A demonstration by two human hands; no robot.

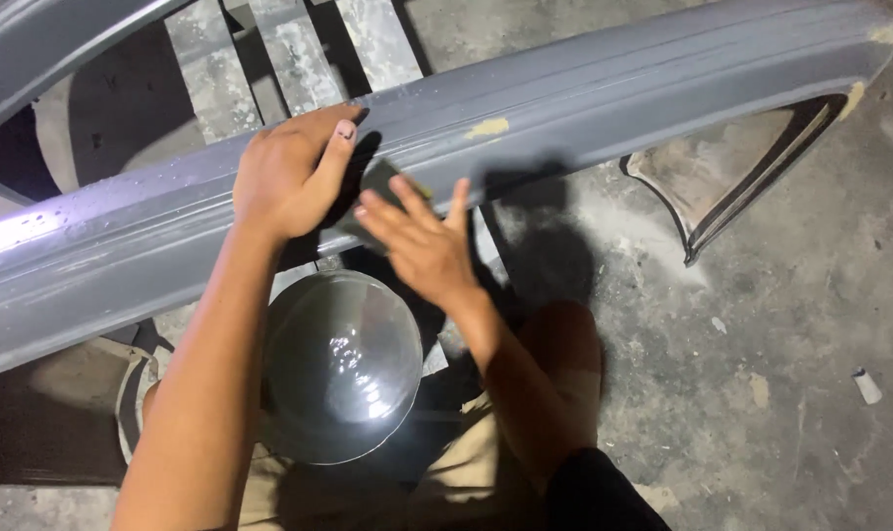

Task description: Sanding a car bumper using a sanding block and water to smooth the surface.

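Note:
A long grey primed car body panel (604, 93) lies slanted across the view, with a small beige filler patch (488, 127) on it. My left hand (289, 172) rests flat on the panel's lower face. My right hand (422, 236) presses a dark sanding pad (373, 197) against the panel's lower edge, fingers stretched over it. The pad is mostly hidden by both hands.
A round metal bowl of water (340, 364) sits between my knees below the panel. Grey slats of a stand (299, 49) show behind the panel. A rough concrete floor (761, 344) with small debris spreads to the right. Another grey panel edge (33, 39) is at top left.

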